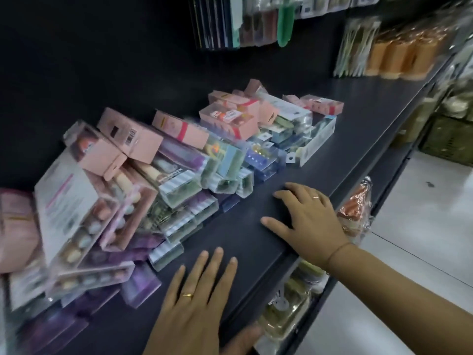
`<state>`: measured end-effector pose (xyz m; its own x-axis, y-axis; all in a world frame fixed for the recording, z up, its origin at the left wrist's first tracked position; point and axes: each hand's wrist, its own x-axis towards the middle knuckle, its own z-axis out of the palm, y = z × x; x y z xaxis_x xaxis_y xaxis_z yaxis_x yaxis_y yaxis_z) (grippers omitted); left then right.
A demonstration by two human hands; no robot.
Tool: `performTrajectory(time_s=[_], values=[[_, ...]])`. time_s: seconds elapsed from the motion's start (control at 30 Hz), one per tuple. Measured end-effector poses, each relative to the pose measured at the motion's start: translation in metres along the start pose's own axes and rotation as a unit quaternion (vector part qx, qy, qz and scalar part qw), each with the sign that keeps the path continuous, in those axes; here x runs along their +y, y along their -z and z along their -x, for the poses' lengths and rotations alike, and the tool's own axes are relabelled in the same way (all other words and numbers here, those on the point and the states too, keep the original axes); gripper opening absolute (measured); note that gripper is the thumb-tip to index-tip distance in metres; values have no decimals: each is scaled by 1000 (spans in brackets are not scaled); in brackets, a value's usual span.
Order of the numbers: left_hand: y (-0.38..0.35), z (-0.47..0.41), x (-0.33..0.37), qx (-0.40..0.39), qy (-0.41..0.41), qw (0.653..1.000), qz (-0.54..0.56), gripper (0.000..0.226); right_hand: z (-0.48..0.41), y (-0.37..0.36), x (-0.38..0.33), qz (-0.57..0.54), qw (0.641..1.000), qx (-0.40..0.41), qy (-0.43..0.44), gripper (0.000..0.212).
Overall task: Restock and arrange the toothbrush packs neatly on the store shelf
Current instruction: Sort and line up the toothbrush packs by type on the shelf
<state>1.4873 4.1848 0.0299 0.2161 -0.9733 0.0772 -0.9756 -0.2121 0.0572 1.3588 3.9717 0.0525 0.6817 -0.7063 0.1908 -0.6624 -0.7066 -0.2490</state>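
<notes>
Several toothbrush packs lie in a loose heap along the back of a dark shelf. Pink boxes sit on top, with clear blue packs, green striped packs and purple packs below. My left hand lies flat on the shelf with straight fingers, just in front of the purple packs, holding nothing. My right hand rests on the shelf's front part with fingers spread, a short way in front of the blue packs. Neither hand touches a pack.
Hanging packaged goods fill the rail above. Orange packs stand at the shelf's far right end. Below the shelf edge hang bagged items and clear packets. A pale floor and a green crate lie to the right.
</notes>
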Motion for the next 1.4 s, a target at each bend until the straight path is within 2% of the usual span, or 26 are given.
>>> performTrajectory(time_s=[0.13, 0.23, 0.4, 0.73, 0.9, 1.03, 1.1, 1.2, 1.27, 1.3, 1.4], values=[[-2, -3, 0, 25, 1, 1000, -2, 78, -1, -4, -1, 2, 1000, 18, -3, 89], [-1, 0, 0, 28, 1, 1000, 12, 77, 0, -2, -3, 17, 1000, -4, -7, 94], [3, 1, -1, -11, 3, 1000, 11, 77, 0, 2, -5, 17, 1000, -10, -10, 99], [3, -2, -1, -38, 9, 999, 31, 79, -2, 2, -8, 29, 999, -33, -10, 97], [-6, -11, -11, -33, -17, 999, 35, 84, 0, 4, -9, 39, 998, -42, -2, 97], [-2, -12, -11, -33, -27, 999, 31, 74, 0, 5, -6, 38, 998, -42, 17, 96], [1, -9, -8, -50, -14, 998, 27, 73, 0, 7, -3, 34, 998, -46, 38, 98], [16, -4, 0, -124, 47, 988, 76, 88, 3, 11, 7, 22, 994, -71, 80, 99], [20, -1, 4, -55, 77, 985, 142, 85, 3, 14, 17, 15, 990, -83, 110, 99], [21, 3, 4, -4, 67, 989, 130, 87, 3, 15, 21, 12, 988, -90, 122, 99], [30, 5, 14, -34, 86, 989, 117, 95, 4, 18, 29, 6, 985, -103, 141, 102]])
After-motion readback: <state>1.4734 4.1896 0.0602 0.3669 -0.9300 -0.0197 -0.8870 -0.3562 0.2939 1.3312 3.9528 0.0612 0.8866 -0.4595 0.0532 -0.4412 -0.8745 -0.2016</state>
